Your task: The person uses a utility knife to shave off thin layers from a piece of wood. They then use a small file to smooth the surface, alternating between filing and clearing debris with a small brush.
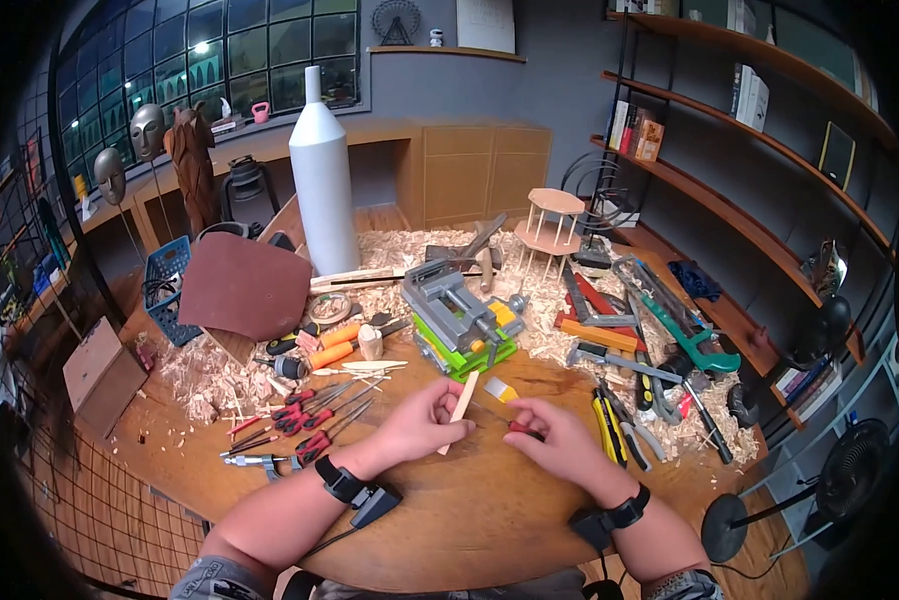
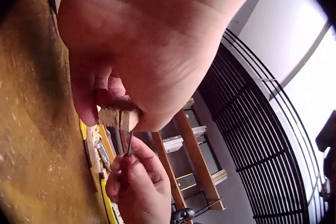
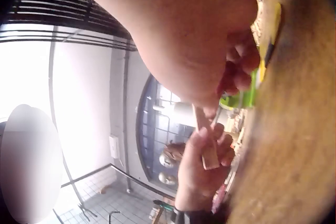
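My left hand [image 1: 425, 418] pinches a short flat strip of pale wood [image 1: 460, 412] between thumb and fingers, tilted upward above the table. In my right hand [image 1: 560, 438] is a thin file with a red handle [image 1: 527, 430], gripped in the fingertips. Its slim metal shaft [image 2: 129, 142] reaches to the end of the wood in the left wrist view and overlaps it there. From the right wrist, the strip [image 3: 210, 157] shows under the left thumb, while the right palm hides most of the file. A flat brush with a yellow ferrule [image 1: 502, 390] lies just beyond both hands.
Left of the hands lie several red-handled files [image 1: 305, 415] and a metal clamp-like tool [image 1: 260, 461]. A grey vise on a green base [image 1: 460, 320] stands ahead among shavings. Pliers [image 1: 620, 430], a hammer [image 1: 705, 415] and a green-handled saw [image 1: 695, 345] lie at right.
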`<state>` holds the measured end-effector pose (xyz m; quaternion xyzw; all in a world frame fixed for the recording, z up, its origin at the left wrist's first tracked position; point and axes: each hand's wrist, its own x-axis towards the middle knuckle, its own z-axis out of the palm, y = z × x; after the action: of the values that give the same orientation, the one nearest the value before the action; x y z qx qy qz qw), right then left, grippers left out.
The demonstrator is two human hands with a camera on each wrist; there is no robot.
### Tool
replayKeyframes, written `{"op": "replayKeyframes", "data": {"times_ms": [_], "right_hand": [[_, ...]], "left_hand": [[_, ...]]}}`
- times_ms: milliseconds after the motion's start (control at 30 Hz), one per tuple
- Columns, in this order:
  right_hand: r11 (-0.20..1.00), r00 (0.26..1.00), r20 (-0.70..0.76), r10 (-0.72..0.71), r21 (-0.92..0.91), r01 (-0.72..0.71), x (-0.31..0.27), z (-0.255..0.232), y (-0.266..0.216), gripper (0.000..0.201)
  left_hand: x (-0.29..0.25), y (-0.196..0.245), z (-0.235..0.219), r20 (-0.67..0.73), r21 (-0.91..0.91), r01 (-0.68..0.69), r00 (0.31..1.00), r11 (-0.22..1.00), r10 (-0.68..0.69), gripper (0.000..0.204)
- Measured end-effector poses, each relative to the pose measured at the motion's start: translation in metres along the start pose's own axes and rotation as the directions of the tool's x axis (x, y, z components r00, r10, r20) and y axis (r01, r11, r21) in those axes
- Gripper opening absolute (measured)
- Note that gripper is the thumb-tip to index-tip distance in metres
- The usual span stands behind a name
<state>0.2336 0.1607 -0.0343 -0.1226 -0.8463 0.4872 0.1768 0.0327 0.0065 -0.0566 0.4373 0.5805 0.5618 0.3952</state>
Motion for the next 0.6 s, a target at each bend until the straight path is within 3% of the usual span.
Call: {"op": "replayKeyframes", "data": {"times_ms": [33,100,167,233,300,400,467,500,533,567,600], "right_hand": [[1.0,1.0,0.006,0.001,0.008,-0.001,0.0,0.001,-0.002,0.029],[0.926,0.974,-0.061,-0.217,-0.328,0.185,-0.006,0.002,-0.003,0.031],[0.906,0.957,-0.092,-0.276,-0.358,0.227,-0.007,0.001,-0.005,0.029],[0.747,0.95,-0.024,-0.311,-0.625,0.228,-0.009,-0.004,-0.011,0.024],[0.751,0.938,-0.042,-0.345,-0.611,0.25,-0.01,-0.003,-0.008,0.02],[0.751,0.927,-0.027,-0.373,-0.595,0.285,-0.014,-0.004,-0.003,0.021],[0.902,0.957,-0.075,-0.28,-0.362,0.236,-0.014,-0.003,0.003,0.018],[0.902,0.957,-0.075,-0.28,-0.362,0.236,-0.013,-0.001,0.01,0.018],[0.983,0.986,-0.065,-0.153,-0.108,0.145,-0.011,0.003,0.02,0.019],[0.988,0.999,-0.021,-0.031,0.151,0.033,-0.01,0.005,0.024,0.021],[0.988,0.999,-0.019,-0.034,0.15,0.036,-0.012,0.002,0.025,0.021]], "left_hand": [[-0.003,0.001,0.001,-0.036,-0.004,-0.023,0.999,1.0,0.022,0.044],[-0.006,-0.003,0.003,-0.015,0.023,-0.001,1.0,1.0,0.001,0.043],[-0.005,-0.006,0.009,0.023,-0.093,0.045,0.999,0.995,-0.043,0.044],[-0.011,0.012,0.014,0.044,-0.055,0.091,0.995,0.994,-0.088,0.045],[-0.016,0.02,0.017,0.072,-0.016,0.138,0.988,0.99,-0.137,0.047],[-0.015,0.021,0.017,0.089,0.105,0.047,0.994,0.993,-0.056,0.049],[-0.014,0.02,0.014,0.116,0.204,-0.006,0.993,0.979,-0.019,0.048],[-0.013,0.02,0.011,0.117,0.204,-0.006,0.993,0.979,-0.018,0.048],[-0.011,0.02,0.008,0.141,0.272,0.003,0.989,0.962,-0.043,0.048],[-0.01,0.019,0.007,0.162,0.34,0.01,0.984,0.941,-0.069,0.047],[-0.01,0.019,0.006,0.16,0.34,0.008,0.985,0.94,-0.066,0.047]]}}
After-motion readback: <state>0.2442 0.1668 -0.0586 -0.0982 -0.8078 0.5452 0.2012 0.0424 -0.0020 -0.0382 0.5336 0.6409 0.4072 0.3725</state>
